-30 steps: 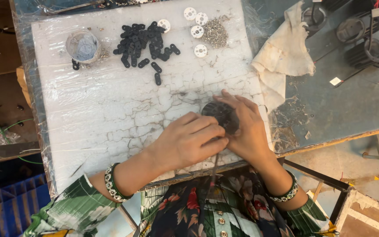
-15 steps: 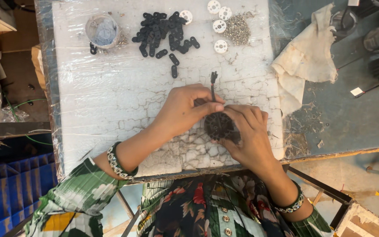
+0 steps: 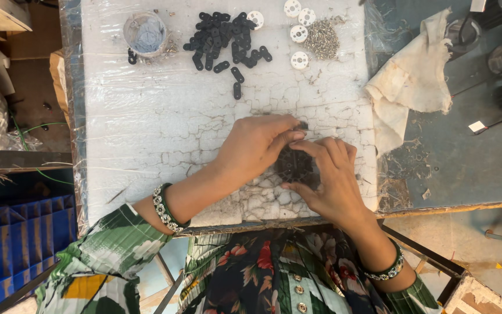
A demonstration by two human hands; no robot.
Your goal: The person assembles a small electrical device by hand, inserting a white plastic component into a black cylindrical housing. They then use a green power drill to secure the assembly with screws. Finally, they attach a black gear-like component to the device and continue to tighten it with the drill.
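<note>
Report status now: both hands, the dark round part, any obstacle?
Left hand and right hand grip dark round part together. Part low over white board. Nothing blocking.

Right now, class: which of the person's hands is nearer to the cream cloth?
Right. The right hand lies just left of the cloth and below it; the left hand is farther left, beyond the dark round part both hands hold.

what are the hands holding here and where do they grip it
Both hands hold one small round black ribbed part. The right hand cups its right edge with fingers curled round; the left hand pinches its top left edge.
</note>
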